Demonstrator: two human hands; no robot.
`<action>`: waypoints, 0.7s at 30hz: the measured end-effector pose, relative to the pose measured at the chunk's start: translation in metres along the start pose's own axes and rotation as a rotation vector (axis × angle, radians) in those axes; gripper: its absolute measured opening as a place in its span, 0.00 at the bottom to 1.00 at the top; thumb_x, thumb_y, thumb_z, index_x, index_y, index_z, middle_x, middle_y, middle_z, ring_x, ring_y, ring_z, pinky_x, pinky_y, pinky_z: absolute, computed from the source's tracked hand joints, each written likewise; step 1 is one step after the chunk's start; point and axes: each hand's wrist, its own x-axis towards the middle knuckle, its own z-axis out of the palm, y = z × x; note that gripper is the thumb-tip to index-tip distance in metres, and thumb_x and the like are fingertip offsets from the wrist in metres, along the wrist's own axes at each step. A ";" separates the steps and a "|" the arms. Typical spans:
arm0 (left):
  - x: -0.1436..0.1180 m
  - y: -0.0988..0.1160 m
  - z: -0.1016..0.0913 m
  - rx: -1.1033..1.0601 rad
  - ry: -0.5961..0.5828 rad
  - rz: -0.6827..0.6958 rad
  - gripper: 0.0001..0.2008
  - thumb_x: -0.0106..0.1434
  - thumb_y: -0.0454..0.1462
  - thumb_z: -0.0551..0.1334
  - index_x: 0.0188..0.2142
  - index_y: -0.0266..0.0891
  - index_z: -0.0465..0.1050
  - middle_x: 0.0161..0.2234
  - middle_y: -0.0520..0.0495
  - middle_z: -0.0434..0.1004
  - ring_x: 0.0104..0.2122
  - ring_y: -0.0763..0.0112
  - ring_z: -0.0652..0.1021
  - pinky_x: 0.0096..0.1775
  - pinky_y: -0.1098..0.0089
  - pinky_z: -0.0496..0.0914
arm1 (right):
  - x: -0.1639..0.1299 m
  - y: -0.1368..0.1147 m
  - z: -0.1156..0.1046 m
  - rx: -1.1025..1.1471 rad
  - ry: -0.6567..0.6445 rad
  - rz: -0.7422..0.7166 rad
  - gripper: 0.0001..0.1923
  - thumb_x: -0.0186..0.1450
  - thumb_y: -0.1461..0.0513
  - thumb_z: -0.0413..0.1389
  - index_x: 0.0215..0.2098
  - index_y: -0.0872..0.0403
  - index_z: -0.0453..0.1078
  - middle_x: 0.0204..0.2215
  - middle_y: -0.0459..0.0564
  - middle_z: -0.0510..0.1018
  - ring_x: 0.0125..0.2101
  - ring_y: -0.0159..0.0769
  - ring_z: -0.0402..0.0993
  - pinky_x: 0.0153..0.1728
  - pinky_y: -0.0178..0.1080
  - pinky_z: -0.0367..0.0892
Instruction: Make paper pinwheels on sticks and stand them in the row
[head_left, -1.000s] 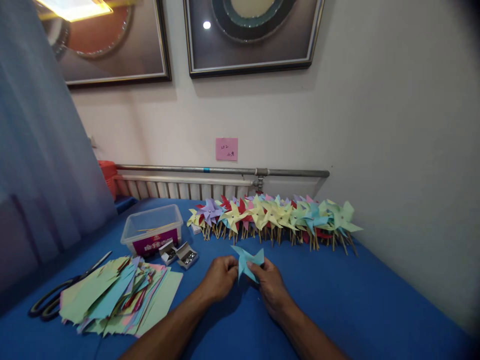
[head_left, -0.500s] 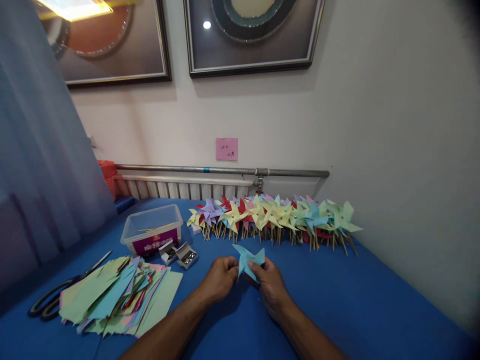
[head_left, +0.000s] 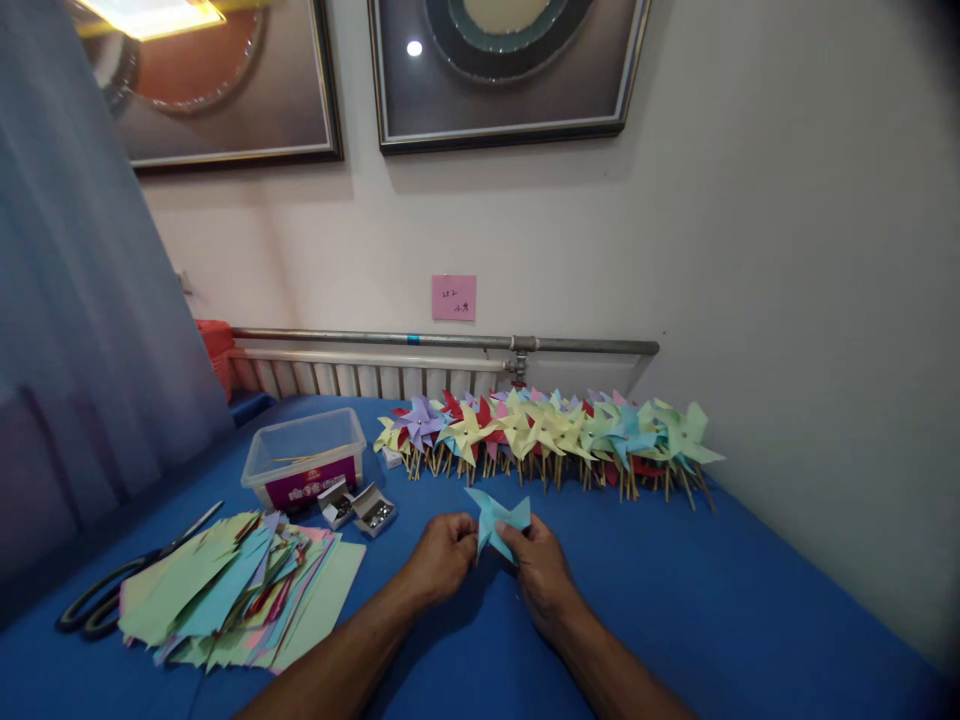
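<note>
A light blue paper pinwheel (head_left: pixel 493 519) with folded blades is held above the blue table. My right hand (head_left: pixel 544 568) pinches its right side, the thumb lying on the front of the paper. My left hand (head_left: pixel 444 552) is closed, its fingertips right at the pinwheel's left edge; what lies between them is hidden. Past my hands stand many finished pinwheels (head_left: pixel 544 428) in yellow, green, red, purple and blue, on thin sticks. To the left, two small open boxes (head_left: pixel 374 512) hold shiny metal bits too small to name.
A stack of coloured paper sheets (head_left: pixel 202 590) lies at the left, with black-handled scissors (head_left: pixel 112 597) beside it. Behind the small boxes is a clear plastic tub (head_left: pixel 300 440) with thin sticks inside. A radiator pipe (head_left: pixel 442 342) runs along the wall beyond the table (head_left: pixel 675 620).
</note>
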 end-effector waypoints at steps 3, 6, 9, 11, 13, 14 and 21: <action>0.000 0.000 0.000 0.003 0.003 0.005 0.07 0.57 0.37 0.57 0.23 0.40 0.65 0.17 0.58 0.60 0.18 0.77 0.61 0.24 0.74 0.55 | -0.001 -0.001 0.001 -0.003 -0.003 0.001 0.21 0.51 0.51 0.71 0.37 0.53 0.77 0.28 0.47 0.83 0.29 0.41 0.77 0.34 0.39 0.70; 0.002 -0.001 0.001 0.001 0.009 0.015 0.06 0.56 0.36 0.56 0.23 0.40 0.65 0.17 0.58 0.61 0.18 0.77 0.62 0.24 0.73 0.56 | -0.003 -0.004 0.003 0.006 0.000 0.001 0.19 0.51 0.53 0.71 0.37 0.53 0.77 0.27 0.46 0.83 0.28 0.40 0.76 0.34 0.39 0.70; 0.003 -0.003 0.001 0.008 0.012 0.016 0.06 0.56 0.36 0.56 0.23 0.40 0.65 0.18 0.58 0.62 0.18 0.77 0.62 0.24 0.73 0.55 | -0.003 -0.005 0.004 0.020 0.007 0.015 0.18 0.51 0.54 0.71 0.36 0.53 0.77 0.27 0.45 0.82 0.28 0.39 0.76 0.34 0.39 0.70; 0.003 -0.005 0.002 0.011 0.015 0.014 0.06 0.57 0.36 0.56 0.24 0.40 0.65 0.17 0.58 0.62 0.18 0.77 0.61 0.24 0.73 0.55 | -0.003 -0.006 0.004 0.029 0.001 0.021 0.18 0.50 0.54 0.71 0.35 0.53 0.76 0.26 0.45 0.82 0.28 0.39 0.76 0.34 0.38 0.70; 0.004 -0.006 0.001 0.010 0.020 0.020 0.06 0.57 0.35 0.56 0.24 0.40 0.66 0.17 0.58 0.62 0.18 0.77 0.61 0.24 0.73 0.55 | -0.003 -0.006 0.004 0.035 -0.008 0.024 0.18 0.50 0.54 0.72 0.34 0.53 0.76 0.26 0.45 0.81 0.27 0.38 0.75 0.33 0.38 0.70; 0.004 -0.007 0.001 0.010 0.021 0.025 0.06 0.57 0.35 0.56 0.24 0.39 0.66 0.18 0.57 0.62 0.19 0.77 0.61 0.24 0.73 0.55 | -0.003 -0.005 0.004 0.036 -0.009 0.025 0.18 0.50 0.54 0.72 0.34 0.53 0.77 0.26 0.45 0.81 0.27 0.38 0.74 0.32 0.38 0.70; 0.003 -0.005 0.001 0.005 0.022 0.033 0.06 0.56 0.36 0.56 0.24 0.40 0.67 0.17 0.58 0.61 0.18 0.76 0.61 0.23 0.73 0.54 | 0.000 -0.001 0.000 -0.012 -0.003 0.011 0.18 0.51 0.52 0.71 0.35 0.53 0.78 0.27 0.46 0.82 0.28 0.39 0.76 0.34 0.39 0.70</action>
